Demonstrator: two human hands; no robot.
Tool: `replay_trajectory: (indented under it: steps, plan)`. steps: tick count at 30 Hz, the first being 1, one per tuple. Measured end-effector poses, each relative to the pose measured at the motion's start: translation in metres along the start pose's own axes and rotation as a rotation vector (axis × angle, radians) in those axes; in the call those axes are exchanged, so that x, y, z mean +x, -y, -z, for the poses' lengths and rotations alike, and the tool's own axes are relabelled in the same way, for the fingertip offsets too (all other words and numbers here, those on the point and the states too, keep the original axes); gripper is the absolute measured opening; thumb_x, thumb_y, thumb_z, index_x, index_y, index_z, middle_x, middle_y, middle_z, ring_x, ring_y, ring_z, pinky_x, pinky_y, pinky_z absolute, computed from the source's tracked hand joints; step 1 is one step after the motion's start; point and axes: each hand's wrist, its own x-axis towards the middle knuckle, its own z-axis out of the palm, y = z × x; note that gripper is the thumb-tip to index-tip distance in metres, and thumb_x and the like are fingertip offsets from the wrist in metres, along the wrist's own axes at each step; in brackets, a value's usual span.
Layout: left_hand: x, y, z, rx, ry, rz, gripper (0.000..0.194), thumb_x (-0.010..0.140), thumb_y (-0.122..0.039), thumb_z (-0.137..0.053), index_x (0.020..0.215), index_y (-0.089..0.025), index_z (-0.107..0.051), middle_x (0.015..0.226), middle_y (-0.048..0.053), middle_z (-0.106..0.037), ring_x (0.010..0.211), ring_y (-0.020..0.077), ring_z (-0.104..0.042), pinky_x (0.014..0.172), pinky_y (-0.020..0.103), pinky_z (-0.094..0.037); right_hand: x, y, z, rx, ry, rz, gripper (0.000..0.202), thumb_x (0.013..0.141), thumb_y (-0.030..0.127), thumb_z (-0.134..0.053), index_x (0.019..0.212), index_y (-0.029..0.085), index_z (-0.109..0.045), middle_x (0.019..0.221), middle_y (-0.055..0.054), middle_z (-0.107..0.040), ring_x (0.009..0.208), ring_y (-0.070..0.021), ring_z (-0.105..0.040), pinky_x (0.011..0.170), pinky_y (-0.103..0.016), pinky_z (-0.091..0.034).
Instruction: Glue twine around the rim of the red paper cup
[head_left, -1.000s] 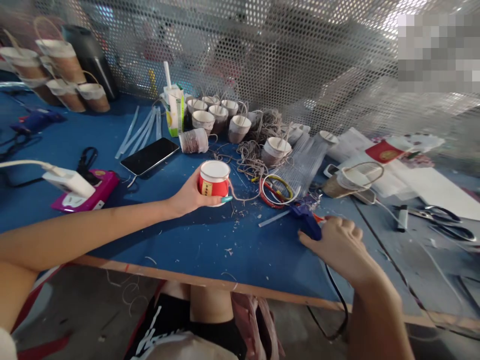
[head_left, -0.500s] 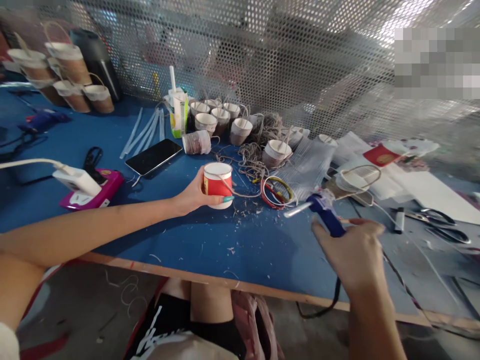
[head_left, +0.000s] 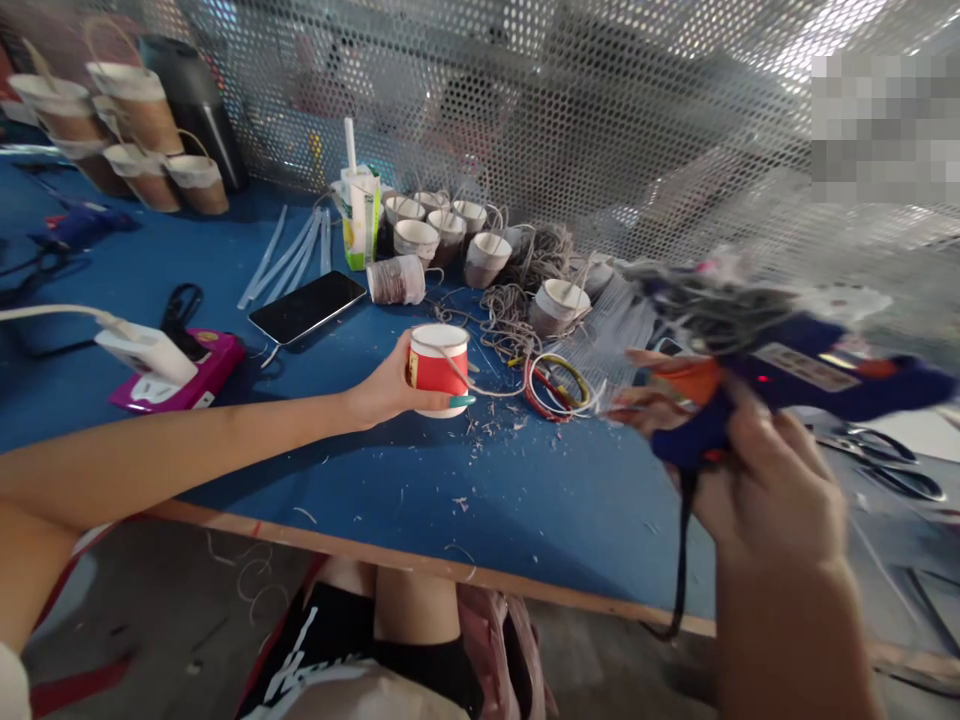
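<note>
My left hand (head_left: 381, 392) is closed round a white paper cup (head_left: 438, 376) with a red band, upright at the table's middle. A thin cord (head_left: 495, 392) runs across the cup's side and trails right. On the right, my right hand (head_left: 784, 490) grips a blue hot glue gun (head_left: 799, 365) by its handle, raised above the table. The gun has an orange trigger and a small red light, and its black cable hangs down. Motion smears the gun's outline and some of my fingers. Red, yellow and white wire coils (head_left: 556, 387) lie between the cup and the gun.
Small cord-wrapped cups (head_left: 487, 258) and tangled twine (head_left: 517, 295) stand behind, beside a drink carton (head_left: 361, 220). Leftward are a phone (head_left: 307, 308), clear glue sticks (head_left: 296, 255) and a magenta power strip (head_left: 217, 355). Scissors (head_left: 892, 465) lie right; perforated metal mesh (head_left: 450, 90) rises behind.
My right hand has lifted the glue gun, bringing it closer and turning it so that its body extends to the right. My left hand still holds the cup in nearly the same spot.
</note>
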Motion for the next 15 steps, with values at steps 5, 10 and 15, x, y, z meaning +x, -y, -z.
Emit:
replay_trajectory:
  steps: [5,10,15]
  plan:
    - [-0.001,-0.004,-0.004,0.009,-0.052,0.028,0.076,0.054,-0.023,-0.090,0.115,-0.021,-0.045,0.113,0.008,-0.065,0.107,0.0269,-0.065,0.090,0.045,-0.054,0.024,0.004,-0.021,0.380,0.193,0.091,0.035,0.079,0.057,-0.063,0.077,0.022,-0.065,0.040,0.004,-0.048,0.028,-0.0149,-0.044,0.031,-0.030,-0.042]
    - [-0.001,-0.003,-0.005,0.001,-0.041,0.006,0.075,0.054,-0.025,-0.090,0.113,-0.021,-0.043,0.110,0.007,-0.066,0.106,0.0262,-0.065,0.092,0.044,-0.053,0.046,-0.010,-0.038,0.480,0.193,0.134,0.043,0.078,0.059,-0.069,0.065,0.018,-0.065,0.035,0.003,-0.049,0.023,-0.0122,-0.041,0.025,-0.027,-0.037]
    - [-0.003,0.000,-0.005,0.077,-0.051,-0.007,0.072,0.056,-0.032,-0.090,0.110,-0.022,-0.043,0.115,0.009,-0.064,0.108,0.0282,-0.064,0.088,0.043,-0.054,0.040,-0.039,-0.047,0.423,0.198,0.008,0.043,0.071,0.057,-0.078,0.070,0.015,-0.070,0.037,0.003,-0.052,0.025,-0.0124,-0.045,0.025,-0.026,-0.038]
